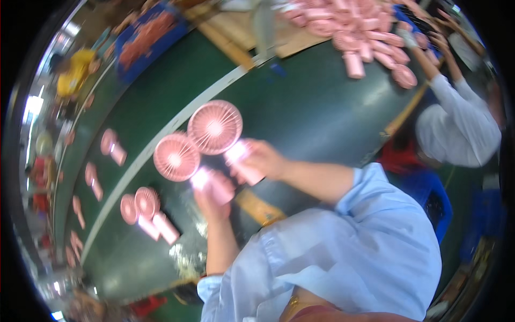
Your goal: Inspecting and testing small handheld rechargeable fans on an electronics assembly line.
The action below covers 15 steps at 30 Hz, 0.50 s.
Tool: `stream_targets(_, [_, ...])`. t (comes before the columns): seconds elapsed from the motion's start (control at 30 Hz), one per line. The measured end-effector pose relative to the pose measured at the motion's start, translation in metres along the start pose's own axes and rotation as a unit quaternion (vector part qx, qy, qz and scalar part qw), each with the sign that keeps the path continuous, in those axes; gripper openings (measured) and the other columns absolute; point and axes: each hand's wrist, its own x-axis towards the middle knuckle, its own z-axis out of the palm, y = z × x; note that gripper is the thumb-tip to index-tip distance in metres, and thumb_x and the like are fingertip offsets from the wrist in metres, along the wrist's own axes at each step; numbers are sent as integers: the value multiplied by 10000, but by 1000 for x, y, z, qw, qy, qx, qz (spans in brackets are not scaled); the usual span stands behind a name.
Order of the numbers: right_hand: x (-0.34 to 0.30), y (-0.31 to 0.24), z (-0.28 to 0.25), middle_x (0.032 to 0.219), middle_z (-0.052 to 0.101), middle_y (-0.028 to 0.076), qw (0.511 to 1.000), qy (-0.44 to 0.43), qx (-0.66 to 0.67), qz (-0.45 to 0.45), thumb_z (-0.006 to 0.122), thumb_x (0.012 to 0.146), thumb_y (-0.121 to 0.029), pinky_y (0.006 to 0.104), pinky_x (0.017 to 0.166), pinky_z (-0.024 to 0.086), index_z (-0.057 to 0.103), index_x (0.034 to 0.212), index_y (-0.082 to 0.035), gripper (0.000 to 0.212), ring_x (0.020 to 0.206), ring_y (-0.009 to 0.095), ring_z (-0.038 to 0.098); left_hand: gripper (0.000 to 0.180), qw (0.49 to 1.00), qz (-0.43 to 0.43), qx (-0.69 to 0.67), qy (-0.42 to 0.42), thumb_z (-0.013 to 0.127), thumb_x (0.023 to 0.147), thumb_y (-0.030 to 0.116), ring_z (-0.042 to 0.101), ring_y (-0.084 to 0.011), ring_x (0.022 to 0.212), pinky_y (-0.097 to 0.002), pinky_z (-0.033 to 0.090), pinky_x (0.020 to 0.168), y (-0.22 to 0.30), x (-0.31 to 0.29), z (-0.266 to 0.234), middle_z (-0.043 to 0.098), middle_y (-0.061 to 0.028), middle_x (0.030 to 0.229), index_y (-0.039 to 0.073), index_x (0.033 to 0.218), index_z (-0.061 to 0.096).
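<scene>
Two pink handheld fans are held up side by side over a green worktop (pixel 300 118), their round grilles close together. My left hand (pixel 212 196) is closed round the handle of the left fan (pixel 176 156). Round the handle of the other fan (pixel 214 127), slightly higher and to the right, my right hand (pixel 263 160) is closed. Bright glare covers the upper part of both handles. Just left of my left hand, two more pink fans (pixel 152 213) lie next to each other on the worktop.
A pale strip (pixel 209 91) divides the worktop from a lane where single pink fans (pixel 113 146) lie spaced out. At the far right is a large heap of pink fans (pixel 354 27), with a co-worker (pixel 456 123) beside it. A blue crate (pixel 150 40) holds pink parts.
</scene>
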Motion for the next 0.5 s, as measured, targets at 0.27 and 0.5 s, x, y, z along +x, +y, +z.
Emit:
stream_targets(0.27, [4,-2,2,829,602,126,993,20,-107,47,502,857,-148,279,578,504,491,1056,-6,245,642,177,607,400,997,17,74,-12,522,799,274,547,-234,578,-308,460,482,12,-3,-3,525,-160,802,47,1100,389])
stream_targets(0.5, [3,-10,1,841,593,118,991,25,-123,41,509,872,-175,267,584,500,468,1061,-11,253,658,166,607,294,999,-4,30,-39,435,845,160,559,-205,600,-291,473,515,9,-7,0,544,-146,819,30,1104,378])
